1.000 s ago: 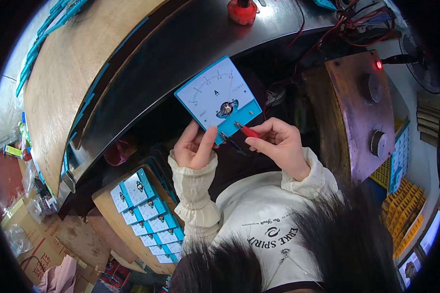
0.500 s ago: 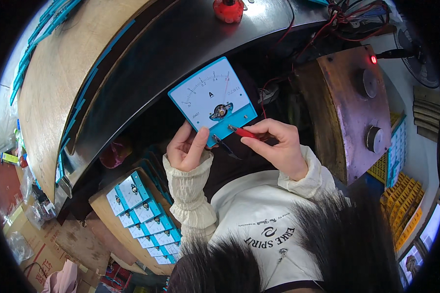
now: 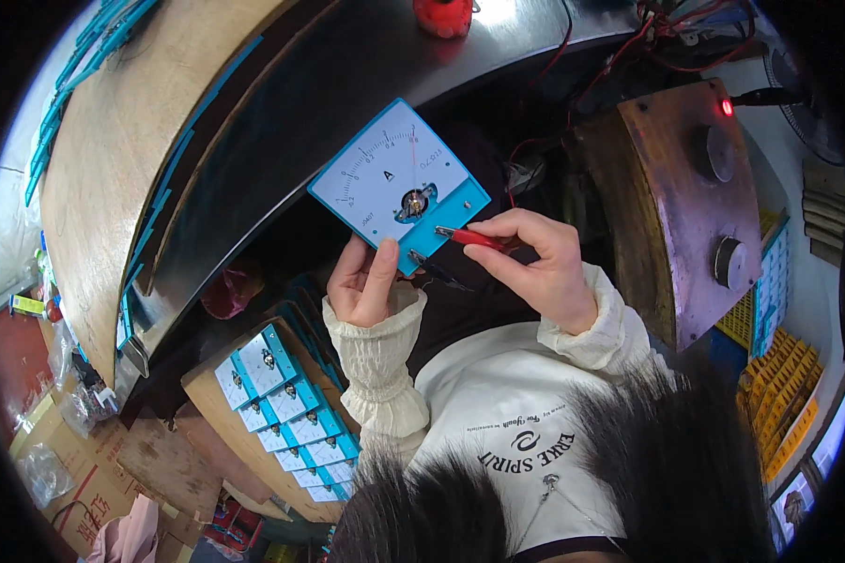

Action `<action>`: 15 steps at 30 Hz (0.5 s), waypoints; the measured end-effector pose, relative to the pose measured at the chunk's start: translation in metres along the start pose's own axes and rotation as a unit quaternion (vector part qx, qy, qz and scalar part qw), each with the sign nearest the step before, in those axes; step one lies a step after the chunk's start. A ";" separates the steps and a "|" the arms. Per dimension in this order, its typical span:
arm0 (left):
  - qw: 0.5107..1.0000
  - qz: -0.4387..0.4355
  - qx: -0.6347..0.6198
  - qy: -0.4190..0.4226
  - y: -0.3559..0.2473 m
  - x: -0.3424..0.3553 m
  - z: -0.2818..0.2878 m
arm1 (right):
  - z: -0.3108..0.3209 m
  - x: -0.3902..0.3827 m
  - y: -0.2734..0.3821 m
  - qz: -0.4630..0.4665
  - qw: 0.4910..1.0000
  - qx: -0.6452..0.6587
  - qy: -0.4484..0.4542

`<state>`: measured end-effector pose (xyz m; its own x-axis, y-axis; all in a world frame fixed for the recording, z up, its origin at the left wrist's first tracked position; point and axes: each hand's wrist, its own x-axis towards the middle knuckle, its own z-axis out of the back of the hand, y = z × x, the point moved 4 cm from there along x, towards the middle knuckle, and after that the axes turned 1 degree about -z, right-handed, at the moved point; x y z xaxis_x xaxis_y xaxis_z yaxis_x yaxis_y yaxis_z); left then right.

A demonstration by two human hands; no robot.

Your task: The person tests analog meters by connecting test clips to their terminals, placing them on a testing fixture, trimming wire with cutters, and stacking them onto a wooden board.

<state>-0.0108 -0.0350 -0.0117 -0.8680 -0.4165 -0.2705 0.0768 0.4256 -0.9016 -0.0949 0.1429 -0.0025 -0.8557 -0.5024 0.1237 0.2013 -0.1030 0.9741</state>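
My left hand (image 3: 364, 286) grips the lower left corner of an ammeter panel (image 3: 371, 183), its thumb on the blue strip and its fingers behind. The panel has a white dial in a blue frame, and an opening shows the metal movement. The thin red needle points near the right end of the scale. Between the thumb and fingers of my right hand (image 3: 545, 272) is a red alligator clip (image 3: 474, 238), its metal jaws at a terminal on the blue strip. A dark clip (image 3: 441, 275), partly hidden, sits at the terminal beside my left thumb.
Rows of similar meters (image 3: 293, 403) lie on a board at lower left. A dark metal bench edge (image 3: 347, 113) curves above. Right of my hands stands a worn box with two knobs (image 3: 695, 216) and a lit red lamp (image 3: 727, 107). A red bottle (image 3: 441, 17) stands on the bench.
The ammeter panel has shifted slightly left and turned a little in the view, with the red clip moving along with it. Both hands keep their holds.
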 end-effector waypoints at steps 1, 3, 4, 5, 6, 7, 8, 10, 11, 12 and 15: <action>1.000 0.004 0.000 -0.012 0.000 -0.001 0.000 | -0.002 -0.001 -0.001 0.006 1.000 0.000 0.003; 1.000 0.003 -0.006 -0.027 0.002 0.000 -0.001 | -0.003 -0.002 -0.005 -0.007 1.000 0.005 -0.007; 0.999 0.004 -0.005 -0.033 0.003 0.001 -0.001 | -0.003 0.000 -0.004 -0.003 1.000 0.002 -0.004; 0.999 0.010 -0.004 -0.039 0.003 -0.001 -0.001 | -0.003 0.001 -0.002 -0.003 1.000 0.001 0.001; 0.999 0.010 -0.006 -0.044 0.002 -0.002 -0.002 | -0.001 0.002 -0.001 0.008 1.000 -0.006 -0.001; 0.999 0.004 -0.009 -0.044 0.000 -0.001 -0.004 | 0.000 0.004 0.001 0.019 1.000 -0.012 -0.003; 0.999 -0.001 -0.009 -0.043 -0.001 -0.002 -0.004 | 0.000 0.005 0.003 0.016 1.000 -0.009 0.001; 0.999 -0.005 -0.016 -0.051 -0.001 -0.006 -0.002 | -0.002 0.006 0.006 -0.003 1.000 -0.010 0.021; 0.998 -0.012 -0.023 -0.050 -0.003 -0.006 0.000 | -0.004 0.008 0.007 -0.004 1.000 -0.008 0.022; 0.998 -0.012 -0.021 -0.051 -0.004 -0.007 0.003 | -0.007 0.009 0.008 0.000 1.000 -0.008 0.026; 0.997 -0.012 -0.006 -0.076 -0.004 -0.008 0.013 | -0.013 0.012 0.011 0.025 0.999 -0.010 0.027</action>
<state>0.0019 -0.0439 -0.0102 -0.7847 -0.5433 -0.2986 0.0507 0.4237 -0.9044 -0.0972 0.1246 0.0072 -0.8173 -0.5532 0.1614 0.2532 -0.0932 0.9629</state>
